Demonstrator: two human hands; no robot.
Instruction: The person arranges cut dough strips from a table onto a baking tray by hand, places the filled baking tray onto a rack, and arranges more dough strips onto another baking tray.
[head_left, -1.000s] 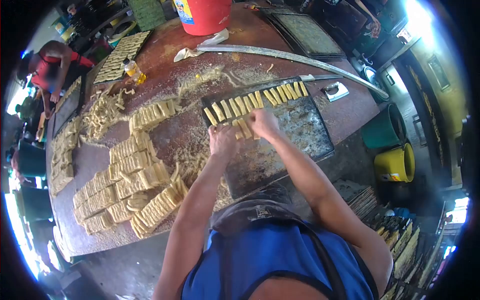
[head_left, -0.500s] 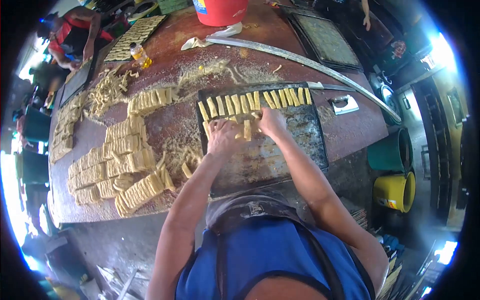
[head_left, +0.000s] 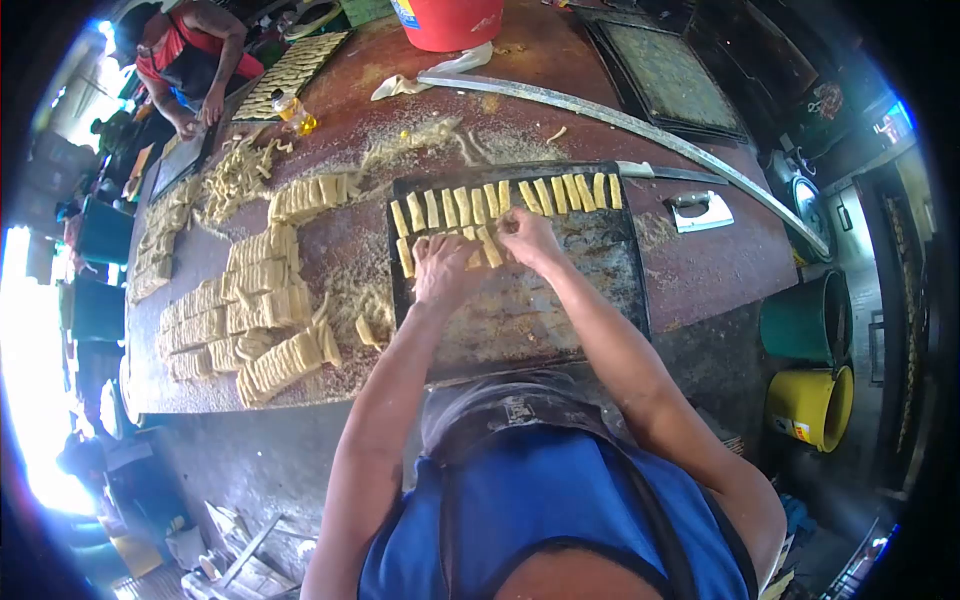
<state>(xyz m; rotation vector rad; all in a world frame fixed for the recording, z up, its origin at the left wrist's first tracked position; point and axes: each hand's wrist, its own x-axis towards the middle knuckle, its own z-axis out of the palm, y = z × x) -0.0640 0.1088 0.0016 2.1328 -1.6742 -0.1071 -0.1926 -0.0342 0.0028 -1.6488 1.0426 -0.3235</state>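
Note:
A dark, worn baking tray (head_left: 570, 310) lies on the table in front of me. Along its far edge runs a row of pale yellow dough strips (head_left: 463, 207). A shorter second row has begun below it, partly covered by my hands. My left hand (head_left: 443, 270) is over this second row, its fingers curled around dough strips whose ends show at the fingertips. Just to its right, my right hand (head_left: 532, 240) has thumb and fingers pinched together by the top of a slightly slanted dough strip (head_left: 490, 247); the fingers hide what they pinch.
Stacked cut dough (head_left: 265, 290) covers the table's left side. Behind the tray lie a long metal bar (head_left: 600, 112) and a knife (head_left: 670, 173), with a scraper (head_left: 700, 212) to the right. A red bucket (head_left: 452, 25) stands farther back. A co-worker (head_left: 195, 60) bends over the far left corner.
My right hand has shifted slightly left, its fingers now beside the top of the second row's slanted strip. My left hand stays over that row. The camera view has turned a little.

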